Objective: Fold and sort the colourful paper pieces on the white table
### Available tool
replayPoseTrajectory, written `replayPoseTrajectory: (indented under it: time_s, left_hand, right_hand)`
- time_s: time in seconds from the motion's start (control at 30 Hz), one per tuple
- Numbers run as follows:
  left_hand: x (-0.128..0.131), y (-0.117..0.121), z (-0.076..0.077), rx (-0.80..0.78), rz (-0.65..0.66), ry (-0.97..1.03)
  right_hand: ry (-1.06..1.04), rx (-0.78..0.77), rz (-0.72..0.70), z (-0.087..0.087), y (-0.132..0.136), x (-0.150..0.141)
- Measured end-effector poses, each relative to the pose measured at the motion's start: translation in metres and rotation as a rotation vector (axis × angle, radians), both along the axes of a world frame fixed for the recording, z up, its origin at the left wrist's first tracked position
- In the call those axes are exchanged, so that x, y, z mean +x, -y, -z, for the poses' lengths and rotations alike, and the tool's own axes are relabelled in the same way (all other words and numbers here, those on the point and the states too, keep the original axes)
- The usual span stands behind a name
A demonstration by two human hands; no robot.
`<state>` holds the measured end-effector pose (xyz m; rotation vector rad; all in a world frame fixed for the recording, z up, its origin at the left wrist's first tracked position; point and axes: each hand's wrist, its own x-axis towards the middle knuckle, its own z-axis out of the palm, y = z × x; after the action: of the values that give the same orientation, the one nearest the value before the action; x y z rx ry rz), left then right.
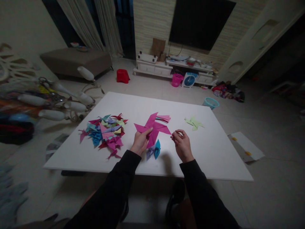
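My left hand (141,140) grips a magenta paper pinwheel (156,128) by its lower left part, thumb on top, and holds it above the white table. My right hand (181,141) is just right of the pinwheel's right point, fingers curled into a pinch. Whether anything sits between those fingertips is too small to make out. Below the pinwheel lie a blue folded paper piece (157,149) and a lilac one (150,153). Behind it, partly covered, is a stack of pink and other coloured paper strips (165,118). A pale green paper pinwheel (194,123) lies farther right.
A heap of coloured origami cranes (105,130) covers the left part of the white table (209,159). Beyond the table stand a red stool (123,76), a pink basket (177,80) and a fan (189,79). A turquoise basket (211,102) is near the far right corner.
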<state>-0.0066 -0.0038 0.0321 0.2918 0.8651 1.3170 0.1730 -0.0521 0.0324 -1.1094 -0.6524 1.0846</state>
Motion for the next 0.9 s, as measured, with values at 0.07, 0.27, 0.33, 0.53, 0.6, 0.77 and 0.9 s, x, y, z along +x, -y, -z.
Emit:
replayPoseTrajectory:
  time_s: [0.07,0.27,0.33,0.53,0.6,0.77,0.9]
  left_hand:
    - [-0.002,-0.003,0.003,-0.007,-0.009,0.004]
    - [0.000,-0.014,0.001,0.004,0.015,-0.044]
    - [0.001,-0.016,0.001,0.006,0.019,-0.058]
    - [0.004,-0.020,0.004,-0.002,0.028,-0.085]
    - [0.006,-0.019,0.004,0.001,0.023,-0.056]
    - [0.010,-0.014,0.003,-0.024,0.047,0.022]
    - [0.009,-0.012,0.004,-0.052,0.110,0.079]
  right_hand:
    - [0.002,0.000,0.009,0.001,-0.001,0.001]
    - [0.002,-0.048,-0.058,0.001,-0.009,0.000]
    - [0.024,-0.054,-0.065,0.001,-0.011,-0.001]
    - [0.060,-0.058,-0.027,0.000,-0.012,-0.003]
    - [0.033,-0.057,-0.032,-0.002,-0.010,-0.003]
    - [-0.076,-0.030,-0.100,-0.009,-0.004,-0.002]
    - [-0.123,-0.008,-0.134,-0.013,0.000,0.000]
